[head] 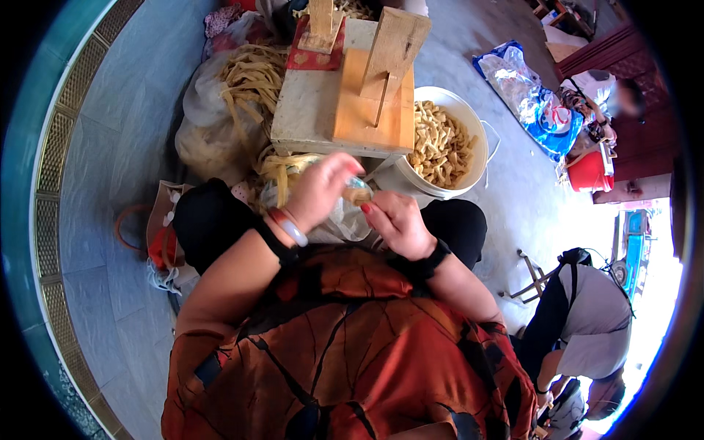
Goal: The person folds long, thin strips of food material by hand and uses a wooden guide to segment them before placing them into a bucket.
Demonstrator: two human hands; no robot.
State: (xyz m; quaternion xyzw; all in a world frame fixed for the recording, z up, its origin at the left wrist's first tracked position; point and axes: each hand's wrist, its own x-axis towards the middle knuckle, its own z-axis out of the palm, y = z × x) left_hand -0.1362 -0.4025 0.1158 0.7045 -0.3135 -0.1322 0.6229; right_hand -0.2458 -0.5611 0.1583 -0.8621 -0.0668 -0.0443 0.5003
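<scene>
My right hand (399, 223) grips a small folded tan strip (357, 195), which looks like tofu skin, between thumb and fingers. Close beside it on the left is my left hand (324, 190), slightly blurred. Its fingers reach over toward the strip, and whether they touch it is hidden. Below both hands a clear plastic bag (349, 220) lies between my knees, with loose tan strips (283, 176) at its left. Ahead stands a low table (305, 115) bearing a wooden board with an upright, slotted wooden piece (393, 55).
A white bucket (478, 165) of knotted tan pieces (440, 143) stands right of the table. Left of it sits a plastic sack (206, 132) heaped with long strips (253, 77). A person (594, 319) bends at lower right; another person (597, 104) sits near a red bucket (591, 170).
</scene>
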